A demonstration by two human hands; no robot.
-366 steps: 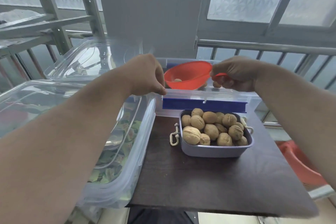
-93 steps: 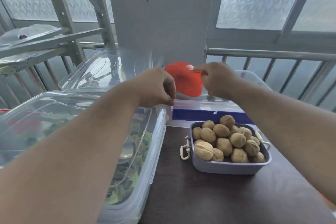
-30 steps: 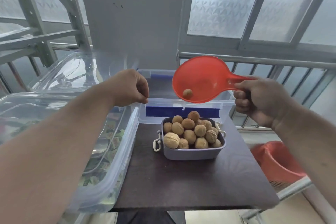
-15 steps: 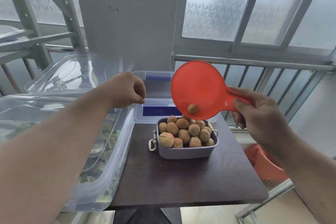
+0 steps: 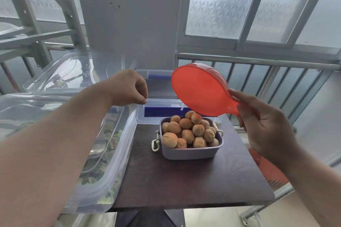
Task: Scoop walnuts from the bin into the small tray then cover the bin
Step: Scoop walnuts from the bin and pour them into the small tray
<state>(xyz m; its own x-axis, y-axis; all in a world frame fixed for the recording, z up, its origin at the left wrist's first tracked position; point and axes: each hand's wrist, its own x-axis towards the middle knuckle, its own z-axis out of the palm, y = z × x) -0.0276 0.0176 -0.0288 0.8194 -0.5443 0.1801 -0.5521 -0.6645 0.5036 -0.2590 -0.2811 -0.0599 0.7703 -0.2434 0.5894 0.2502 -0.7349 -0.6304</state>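
A small lavender tray (image 5: 191,152) stands on the dark table, heaped with walnuts (image 5: 188,131). My right hand (image 5: 265,125) grips the handle of a red scoop (image 5: 201,88), tipped steeply over the tray's far side so its underside faces me; one walnut lies at the top of the heap right below its rim. Behind the tray is the clear bin with a blue latch (image 5: 160,110). My left hand (image 5: 129,88), fingers curled, pinches the bin's near left rim. What the bin holds is hidden.
A large clear lidded container with greens (image 5: 103,153) lies along the table's left side, another clear lid (image 5: 70,73) behind it. Metal shelving stands far left, a railing and frosted windows behind. A red basket (image 5: 267,169) sits below the table's (image 5: 184,180) right edge.
The scoop has tipped further, from showing its inside with one walnut to showing its underside. That walnut has left the scoop and lies on the tray's heap. My left hand stays on the bin.
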